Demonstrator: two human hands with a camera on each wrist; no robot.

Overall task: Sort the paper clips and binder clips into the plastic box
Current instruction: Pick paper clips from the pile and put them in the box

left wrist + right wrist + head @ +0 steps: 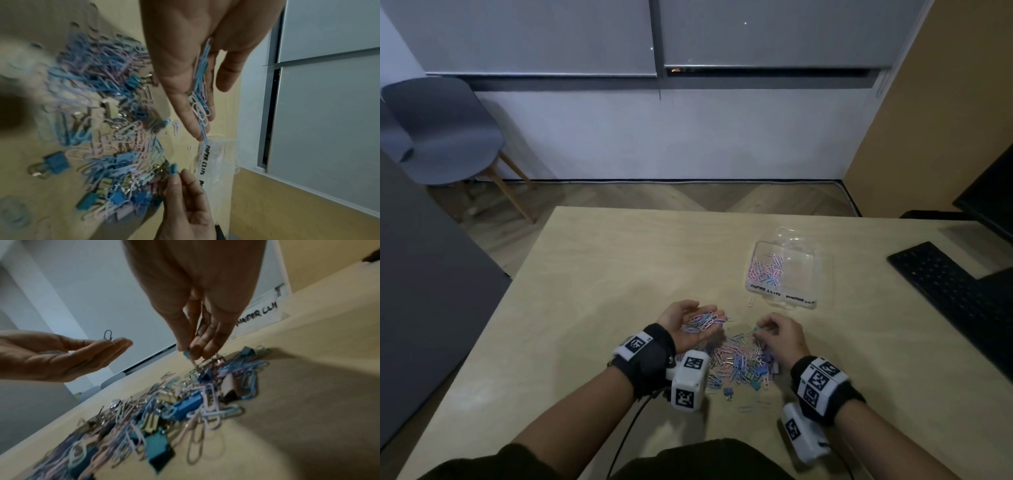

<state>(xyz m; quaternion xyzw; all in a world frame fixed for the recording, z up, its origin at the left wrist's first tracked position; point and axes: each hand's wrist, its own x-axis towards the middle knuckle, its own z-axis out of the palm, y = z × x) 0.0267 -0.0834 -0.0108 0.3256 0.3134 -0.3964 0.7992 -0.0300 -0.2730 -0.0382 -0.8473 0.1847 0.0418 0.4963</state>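
My left hand (688, 320) is turned palm up just above the table, carrying a heap of pastel paper clips (705, 320) on its relaxed fingers (193, 100). A mixed pile of paper clips and binder clips (739, 359) lies between my wrists. At the pile's far edge my right hand (765, 327) pinches what looks like a small teal binder clip (174, 168) between thumb and fingertips (195, 348), with a few wire clips tangled under it. The clear plastic box (808, 274) stands beyond, its left compartment holding paper clips (767, 270).
One loose paper clip (751, 302) lies in front of the box. A black keyboard (955, 298) and a dark monitor (993, 195) stand at the right. A grey chair (441, 137) stands off the table's far left. Bare tabletop (619, 267) stretches left of the box.
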